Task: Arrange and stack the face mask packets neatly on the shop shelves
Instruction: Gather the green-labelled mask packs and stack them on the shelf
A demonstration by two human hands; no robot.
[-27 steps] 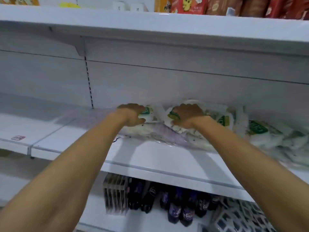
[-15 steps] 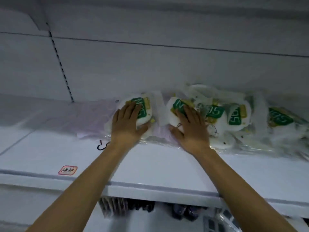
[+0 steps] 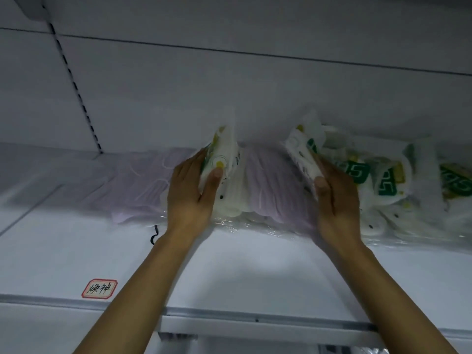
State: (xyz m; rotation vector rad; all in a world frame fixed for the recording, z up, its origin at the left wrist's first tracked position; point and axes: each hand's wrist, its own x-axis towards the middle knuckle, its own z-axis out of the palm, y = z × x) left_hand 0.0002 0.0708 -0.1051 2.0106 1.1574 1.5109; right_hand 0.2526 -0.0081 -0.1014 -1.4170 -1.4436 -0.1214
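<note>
Head view: the left hand (image 3: 190, 192) pinches one white face mask packet (image 3: 222, 159) upright, the right hand (image 3: 334, 198) another (image 3: 301, 154) — each grip closed on its packet. Both stand on the white shelf (image 3: 229, 264), over lilac packets (image 3: 268, 185) — more packets (image 3: 388, 180) lie right.

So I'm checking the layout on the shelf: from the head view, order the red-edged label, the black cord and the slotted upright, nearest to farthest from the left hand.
1. Black cord: just left of the left hand's wrist.
2. Red-edged label: lower left, near the shelf's front edge.
3. Slotted upright: upper left, on the back wall.
</note>
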